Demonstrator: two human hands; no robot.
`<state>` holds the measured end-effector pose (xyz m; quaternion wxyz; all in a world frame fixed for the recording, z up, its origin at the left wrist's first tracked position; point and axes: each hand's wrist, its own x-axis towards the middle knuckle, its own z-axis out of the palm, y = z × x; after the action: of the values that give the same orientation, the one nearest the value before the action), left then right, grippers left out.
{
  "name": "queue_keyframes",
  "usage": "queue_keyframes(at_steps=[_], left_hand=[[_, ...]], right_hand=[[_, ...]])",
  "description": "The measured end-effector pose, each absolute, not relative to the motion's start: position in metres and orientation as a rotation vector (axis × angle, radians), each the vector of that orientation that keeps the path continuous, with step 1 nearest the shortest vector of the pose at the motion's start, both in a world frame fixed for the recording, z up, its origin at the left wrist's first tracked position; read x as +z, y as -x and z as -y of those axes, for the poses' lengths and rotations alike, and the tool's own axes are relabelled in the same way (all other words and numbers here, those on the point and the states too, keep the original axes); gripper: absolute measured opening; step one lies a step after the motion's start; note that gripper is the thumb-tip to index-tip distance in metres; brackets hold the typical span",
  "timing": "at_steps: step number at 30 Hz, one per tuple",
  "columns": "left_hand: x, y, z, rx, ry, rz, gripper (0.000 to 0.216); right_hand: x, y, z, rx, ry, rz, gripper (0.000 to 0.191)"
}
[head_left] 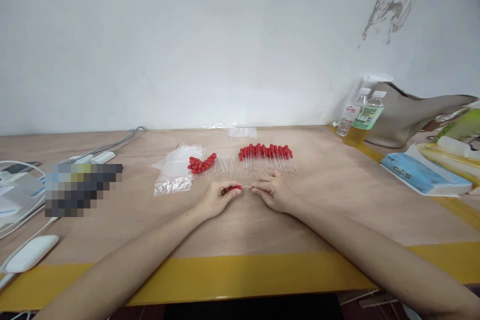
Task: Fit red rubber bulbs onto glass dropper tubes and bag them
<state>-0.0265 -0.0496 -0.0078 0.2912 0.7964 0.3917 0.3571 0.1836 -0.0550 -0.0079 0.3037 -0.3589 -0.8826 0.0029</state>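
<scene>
My left hand [220,197] pinches a red rubber dropper bulb [235,187] between thumb and fingers. My right hand [275,193] is closed on a thin glass dropper tube [246,187], whose other end meets the bulb; how deep it sits inside is hidden. Beyond my left hand lies a pile of loose red bulbs [198,165]. Beside that pile, several bare glass tubes [225,166] are spread out. A row of droppers [265,152], red bulbs on clear tubes, lies past my right hand.
Clear plastic bags [172,185] lie left of the bulbs. At the right are bottles [364,120], a blue tissue pack [423,172] and a grey-brown bag [397,112]. White cables and a white mouse-like object [33,253] are at the left. Yellow tape [247,276] runs along the front edge.
</scene>
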Motion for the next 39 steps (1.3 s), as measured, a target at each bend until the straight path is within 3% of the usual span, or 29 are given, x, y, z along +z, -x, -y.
queue_keyframes(at_steps=[10,39], left_hand=[[-0.001,0.027,0.056,0.802,-2.307,-0.998,0.02],[0.003,0.025,0.052,0.857,-2.568,-0.983,0.02]], right_hand=[[0.002,-0.189,0.052,-0.098,0.933,2.507,0.025],[0.011,-0.173,0.062,-0.117,1.061,2.468,0.027]])
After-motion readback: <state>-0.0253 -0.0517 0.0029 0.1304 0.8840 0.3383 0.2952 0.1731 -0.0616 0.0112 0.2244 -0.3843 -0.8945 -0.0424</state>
